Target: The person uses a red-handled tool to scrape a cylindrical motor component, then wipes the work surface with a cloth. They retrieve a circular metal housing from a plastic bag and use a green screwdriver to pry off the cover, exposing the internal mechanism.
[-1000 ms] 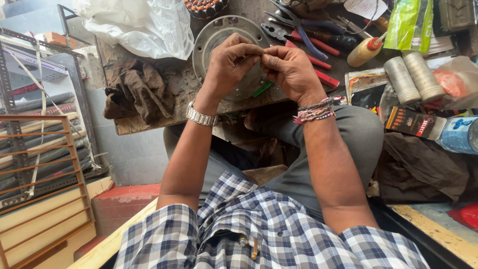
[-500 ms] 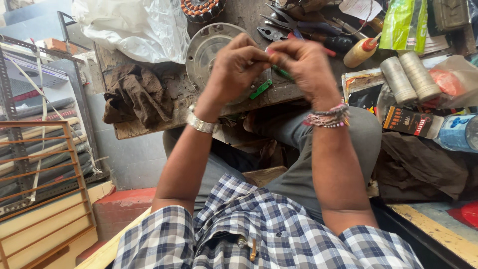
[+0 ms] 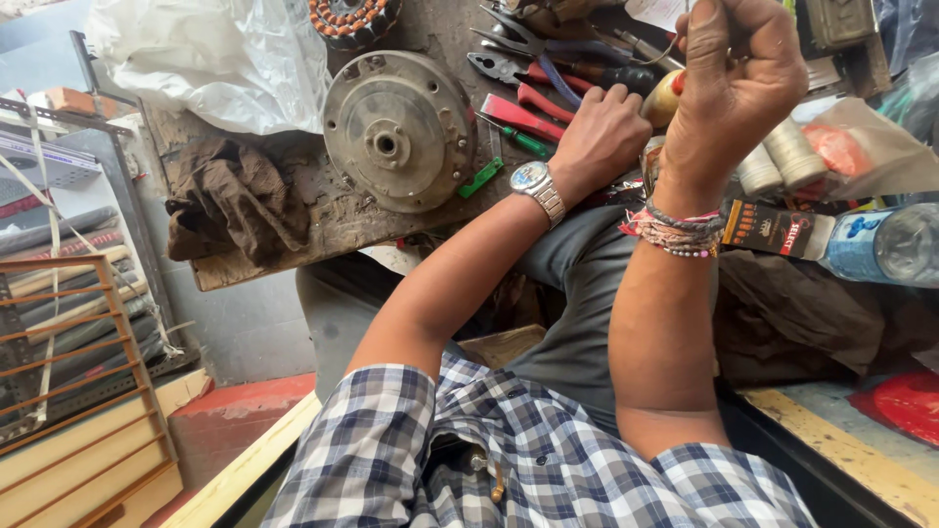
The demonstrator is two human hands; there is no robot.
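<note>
The right hand (image 3: 738,83) is raised near the top edge of the view, closed into a loose fist, with a thin wire (image 3: 669,47) pinched at its fingertips; the wire runs from the fist toward 9 o'clock and slightly down, so its long axis lies nearly level. What else the fist encloses cannot be told. The left hand (image 3: 599,137) sits lower, at about 8 o'clock from the right hand, knuckles up and fingers curled down among the red-handled pliers (image 3: 523,73) and the green-handled screwdriver (image 3: 515,137) on the wooden board (image 3: 284,240); whether it grips anything there is hidden under the fingers. The left hand is the nearer of the 2 to the tools and to the round metal motor cover (image 3: 399,130), which lies flat at 9 o'clock from it. A brown rag (image 3: 235,200) lies farther out at 9 o'clock on the board. Thread spools (image 3: 778,161) rest at 5 o'clock from the right hand.
</note>
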